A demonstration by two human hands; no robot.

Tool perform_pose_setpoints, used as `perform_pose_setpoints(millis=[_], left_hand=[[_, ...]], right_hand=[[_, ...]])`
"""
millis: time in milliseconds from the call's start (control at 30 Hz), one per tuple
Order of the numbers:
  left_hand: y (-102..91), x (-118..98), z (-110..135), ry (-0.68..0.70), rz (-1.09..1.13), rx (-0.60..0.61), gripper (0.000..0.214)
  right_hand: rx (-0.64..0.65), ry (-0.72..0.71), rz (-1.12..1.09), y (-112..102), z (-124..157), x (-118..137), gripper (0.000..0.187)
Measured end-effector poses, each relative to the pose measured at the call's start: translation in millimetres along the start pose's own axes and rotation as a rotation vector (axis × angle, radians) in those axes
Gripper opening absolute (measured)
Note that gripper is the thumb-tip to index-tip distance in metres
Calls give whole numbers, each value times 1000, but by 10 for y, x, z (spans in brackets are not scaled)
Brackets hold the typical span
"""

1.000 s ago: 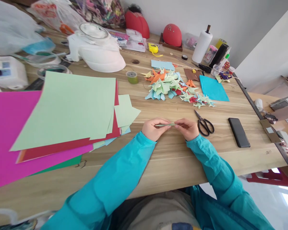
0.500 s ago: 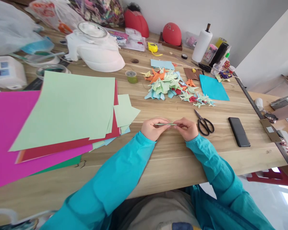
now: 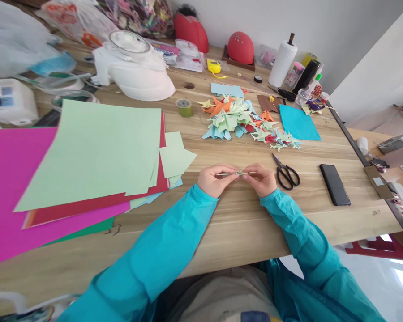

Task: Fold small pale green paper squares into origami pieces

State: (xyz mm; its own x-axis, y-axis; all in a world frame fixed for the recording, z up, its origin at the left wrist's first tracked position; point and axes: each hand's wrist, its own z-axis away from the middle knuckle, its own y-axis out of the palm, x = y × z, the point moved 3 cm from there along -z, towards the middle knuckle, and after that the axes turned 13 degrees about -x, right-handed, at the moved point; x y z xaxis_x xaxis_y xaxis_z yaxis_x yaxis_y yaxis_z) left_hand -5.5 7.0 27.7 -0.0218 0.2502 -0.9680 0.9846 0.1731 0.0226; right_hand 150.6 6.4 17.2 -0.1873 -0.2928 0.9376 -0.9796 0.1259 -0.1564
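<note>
Between my hands is a small folded piece of pale green paper (image 3: 240, 172), seen nearly edge-on, so its exact shape is hard to make out. My left hand (image 3: 215, 178) pinches its left part between thumb and fingers. At the opposite end, my right hand (image 3: 260, 179) grips it with thumb and fingertips. Just right of that hand lie black-handled scissors (image 3: 286, 173), blades partly apart. Beyond both hands is a heap of folded paper cranes or stars (image 3: 233, 117) in green, orange, blue and red.
Left of me, large pale green sheets (image 3: 97, 152) overlap red and magenta paper (image 3: 13, 188). A phone (image 3: 335, 184) rests at the right. Further back are a green tape roll (image 3: 184, 108), a turquoise cloth or sheet (image 3: 300, 122), a yellow tape measure (image 3: 213, 66) and a white cap (image 3: 139, 80).
The right end of the folded paper is turned slightly, with a small point now lifted near my right fingertips. Both hands stay in nearly the same place.
</note>
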Motion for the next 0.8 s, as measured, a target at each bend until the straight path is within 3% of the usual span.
perform_pose_setpoints(millis=[800], left_hand=[[11,56,0,9,16,7,16]], right_hand=[[-27,-50,12,-4,-18,27,10]])
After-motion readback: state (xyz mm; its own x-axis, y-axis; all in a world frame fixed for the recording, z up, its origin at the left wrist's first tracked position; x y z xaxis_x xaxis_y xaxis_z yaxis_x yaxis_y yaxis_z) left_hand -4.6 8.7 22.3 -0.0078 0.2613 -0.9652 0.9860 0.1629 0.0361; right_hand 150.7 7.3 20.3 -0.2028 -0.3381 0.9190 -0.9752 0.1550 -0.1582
